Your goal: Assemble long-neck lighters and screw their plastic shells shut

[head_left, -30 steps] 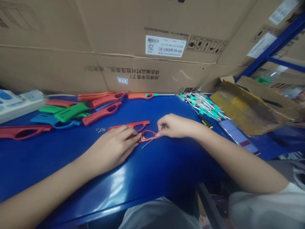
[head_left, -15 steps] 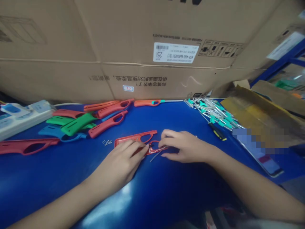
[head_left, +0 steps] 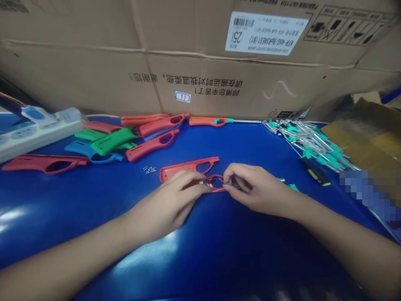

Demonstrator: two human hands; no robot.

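Note:
My left hand is closed on a red lighter shell half that lies on the blue table, its fingertips at the body end and covering much of it. A white wire runs along inside that half, below the trigger loop. My right hand is pinched at the loop end, with the tip of a thin grey rod-like piece showing between its fingers; the rest is hidden. Just behind, a second red shell half rests hollow side up. Several small screws lie to its left.
Red, green and blue lighter shells lie at back left beside a white power strip. An orange lighter lies along the cardboard box. Metal tubes with green parts and a black-yellow screwdriver are right.
The view has shifted, bringing the table nearer. My right hand's grey piece, which pointed down in front of the shell, now points into the loop area. My left hand stays on the shell half.

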